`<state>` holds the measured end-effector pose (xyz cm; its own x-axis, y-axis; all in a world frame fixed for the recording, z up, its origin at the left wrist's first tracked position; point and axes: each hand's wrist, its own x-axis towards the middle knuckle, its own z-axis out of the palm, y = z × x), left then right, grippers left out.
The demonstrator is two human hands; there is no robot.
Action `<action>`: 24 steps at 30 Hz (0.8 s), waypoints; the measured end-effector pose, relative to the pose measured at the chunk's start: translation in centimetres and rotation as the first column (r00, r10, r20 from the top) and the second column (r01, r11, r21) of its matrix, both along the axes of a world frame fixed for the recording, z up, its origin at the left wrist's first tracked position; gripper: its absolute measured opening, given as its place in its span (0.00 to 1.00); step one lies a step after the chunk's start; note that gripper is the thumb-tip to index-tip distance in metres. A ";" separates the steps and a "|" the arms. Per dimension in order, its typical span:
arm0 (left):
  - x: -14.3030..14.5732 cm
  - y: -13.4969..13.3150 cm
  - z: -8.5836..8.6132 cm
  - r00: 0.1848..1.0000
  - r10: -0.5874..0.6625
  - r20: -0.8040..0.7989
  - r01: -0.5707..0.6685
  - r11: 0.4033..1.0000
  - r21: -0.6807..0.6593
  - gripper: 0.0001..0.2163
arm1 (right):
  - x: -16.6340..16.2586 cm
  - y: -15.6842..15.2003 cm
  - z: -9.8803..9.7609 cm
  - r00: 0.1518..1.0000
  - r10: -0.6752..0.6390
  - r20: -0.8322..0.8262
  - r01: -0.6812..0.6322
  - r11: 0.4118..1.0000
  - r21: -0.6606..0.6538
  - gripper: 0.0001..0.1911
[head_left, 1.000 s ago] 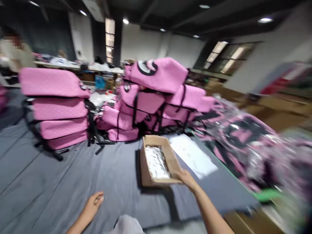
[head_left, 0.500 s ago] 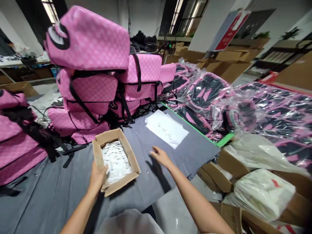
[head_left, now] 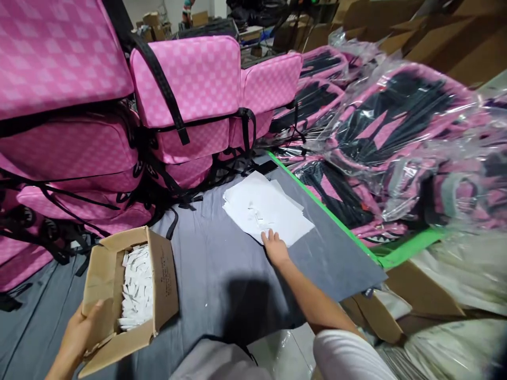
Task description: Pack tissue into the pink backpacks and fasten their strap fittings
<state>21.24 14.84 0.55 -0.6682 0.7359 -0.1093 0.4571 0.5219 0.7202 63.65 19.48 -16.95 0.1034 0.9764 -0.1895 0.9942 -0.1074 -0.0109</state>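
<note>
My left hand grips the near left side of an open cardboard box, its thumb over the wall. The box is tilted on the grey-covered table and holds many small white paper slips. My right hand is at the near edge of a stack of white paper sheets, fingers stretched out and a little apart. Small dark marks or bits show on the top sheet, just beyond the fingertips. Whether the fingertips press on the paper I cannot tell.
Pink checkered backpacks with black straps are stacked along the left and back. Plastic-wrapped pink and black bags lie to the right, beyond a green edge strip. Open cardboard cartons stand at the lower right.
My view has moved closer to the table. My left hand has brought the box left and tilted it. My right hand has gone forward from above the bare cloth to the paper stack.
</note>
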 end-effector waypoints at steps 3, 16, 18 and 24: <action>-0.3 0.1 -0.5 0.992 0.126 -0.013 -0.126 0.992 -0.025 0.18 | -1.3 -0.6 0.0 0.999 0.005 -0.039 -0.006 1.000 -0.010 0.29; -2.8 -1.6 4.5 0.914 -0.205 0.350 0.200 0.978 0.050 0.23 | -8.4 -9.1 5.1 0.975 -0.019 -0.220 -0.043 0.961 -0.273 0.25; -0.9 -0.4 4.6 0.902 -0.293 0.316 0.283 0.956 0.079 0.26 | -8.1 -9.1 6.2 0.960 0.012 -0.279 -0.105 0.942 -0.319 0.24; 1.4 0.5 4.8 0.888 -0.398 0.229 0.387 0.918 0.093 0.29 | -7.0 -5.0 8.7 0.916 0.064 -0.395 -0.247 0.867 -0.434 0.12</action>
